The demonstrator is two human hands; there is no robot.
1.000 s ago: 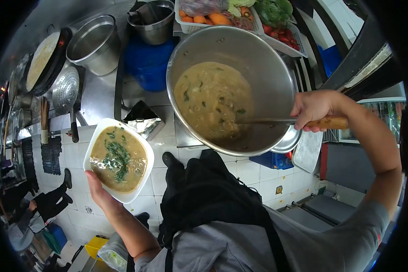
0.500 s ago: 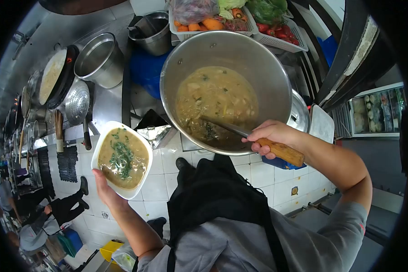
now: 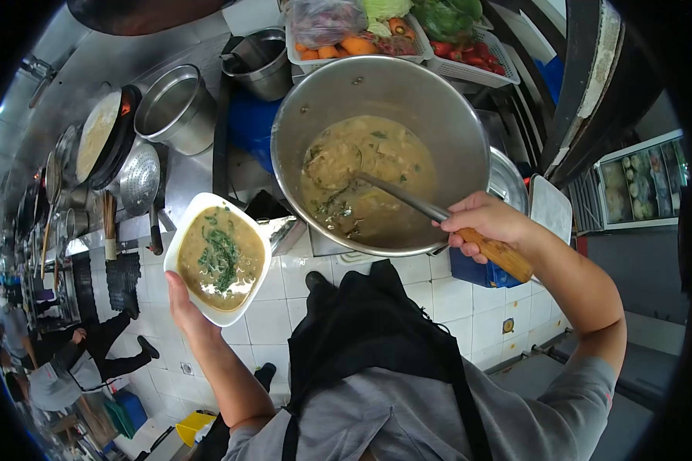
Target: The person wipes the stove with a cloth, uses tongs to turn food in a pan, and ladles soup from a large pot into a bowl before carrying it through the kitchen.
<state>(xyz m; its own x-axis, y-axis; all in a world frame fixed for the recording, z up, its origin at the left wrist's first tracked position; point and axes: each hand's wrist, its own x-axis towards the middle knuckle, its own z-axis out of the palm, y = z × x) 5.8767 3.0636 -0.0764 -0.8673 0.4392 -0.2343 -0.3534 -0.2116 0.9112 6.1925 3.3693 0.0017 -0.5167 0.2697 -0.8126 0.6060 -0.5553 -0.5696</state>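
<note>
My right hand is closed round the wooden handle of a metal ladle. The ladle's bowl sits at the surface of chunky yellow-brown soup inside a large steel pot. At the left, my left hand supports a white bowl from its lower left rim, thumb along the edge; its other fingers are hidden underneath. The bowl holds soup topped with chopped green leaves. Bowl and pot are apart.
White baskets of vegetables stand behind the pot. Left are a steel pot, a strainer and a black pan. A metal lid lies right of the pot. Another person is at the far lower left.
The ladle's bowl, submerged before, now shows at the soup's surface, full of soup. My right hand has shifted slightly right. The white bowl appears slightly farther right and up.
</note>
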